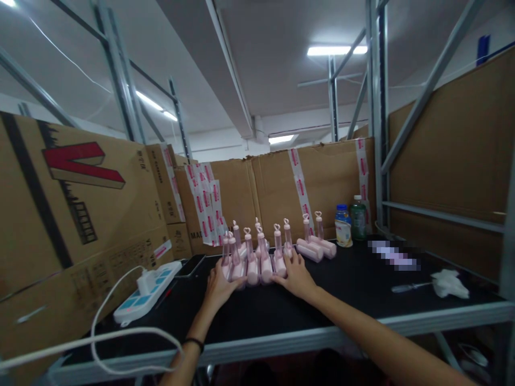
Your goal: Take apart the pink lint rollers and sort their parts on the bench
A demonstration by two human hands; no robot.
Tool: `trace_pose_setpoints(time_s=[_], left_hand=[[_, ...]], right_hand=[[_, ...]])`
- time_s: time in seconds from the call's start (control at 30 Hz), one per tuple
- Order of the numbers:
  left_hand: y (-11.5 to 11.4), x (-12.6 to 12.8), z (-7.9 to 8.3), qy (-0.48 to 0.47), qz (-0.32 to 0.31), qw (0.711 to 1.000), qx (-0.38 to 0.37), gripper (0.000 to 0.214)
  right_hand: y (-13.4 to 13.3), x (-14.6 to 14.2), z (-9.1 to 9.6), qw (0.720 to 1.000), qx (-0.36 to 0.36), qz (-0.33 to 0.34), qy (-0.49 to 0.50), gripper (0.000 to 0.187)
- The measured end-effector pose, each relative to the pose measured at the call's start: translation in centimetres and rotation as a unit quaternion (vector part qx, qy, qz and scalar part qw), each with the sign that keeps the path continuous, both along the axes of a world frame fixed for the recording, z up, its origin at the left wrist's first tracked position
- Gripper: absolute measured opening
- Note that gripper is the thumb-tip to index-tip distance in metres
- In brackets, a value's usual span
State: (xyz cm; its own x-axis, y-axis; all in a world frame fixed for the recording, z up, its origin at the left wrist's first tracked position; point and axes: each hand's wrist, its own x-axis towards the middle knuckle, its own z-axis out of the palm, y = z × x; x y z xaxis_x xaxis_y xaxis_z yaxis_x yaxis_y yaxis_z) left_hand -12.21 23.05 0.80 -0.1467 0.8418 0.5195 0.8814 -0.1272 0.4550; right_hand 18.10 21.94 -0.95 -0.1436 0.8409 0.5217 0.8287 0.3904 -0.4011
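Near the middle of the black tabletop, a row of pink cylinders (252, 272) lies side by side. Clear pink upright stems with heart-shaped loops (248, 231) rise from them. My left hand (220, 284) is curved around the row's left end, thumb across the front. At the right end, my right hand (298, 276) grips from the other side, fingers over the top and thumb at the front. More pink pieces show partly hidden behind the row. Two similar pink cylinders (316, 249) lie apart, just beyond my right hand.
A white power strip (147, 295) with a looping white cable and a dark phone (191, 266) lie left. A blue-capped bottle (343, 228) and a green bottle (358, 219) stand back right. Nearer are a screwdriver (408, 288) and crumpled white tissue (449, 283). Cardboard walls surround the table.
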Motion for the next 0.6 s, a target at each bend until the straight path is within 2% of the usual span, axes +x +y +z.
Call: trace_pose_setpoints(time_s=[0.13,0.27,0.43,0.6], left_hand=[[2.3,-0.3,0.1,0.006,0.009,1.000,-0.002,0.112],[3.7,-1.3,0.2,0.011,0.014,1.000,-0.004,0.118],[3.6,-2.6,-0.2,0.018,0.016,1.000,0.008,0.116],[3.3,-2.7,-0.5,0.008,0.009,1.000,0.027,0.114]], right_hand=[[2.7,-0.3,0.2,1.000,0.005,0.002,0.011,0.087],[4.1,0.0,0.0,0.999,0.016,0.028,0.018,0.080],[4.8,0.3,-0.7,0.998,0.014,0.043,0.035,0.082],[4.9,0.2,-1.0,0.997,-0.001,0.060,0.052,0.090]])
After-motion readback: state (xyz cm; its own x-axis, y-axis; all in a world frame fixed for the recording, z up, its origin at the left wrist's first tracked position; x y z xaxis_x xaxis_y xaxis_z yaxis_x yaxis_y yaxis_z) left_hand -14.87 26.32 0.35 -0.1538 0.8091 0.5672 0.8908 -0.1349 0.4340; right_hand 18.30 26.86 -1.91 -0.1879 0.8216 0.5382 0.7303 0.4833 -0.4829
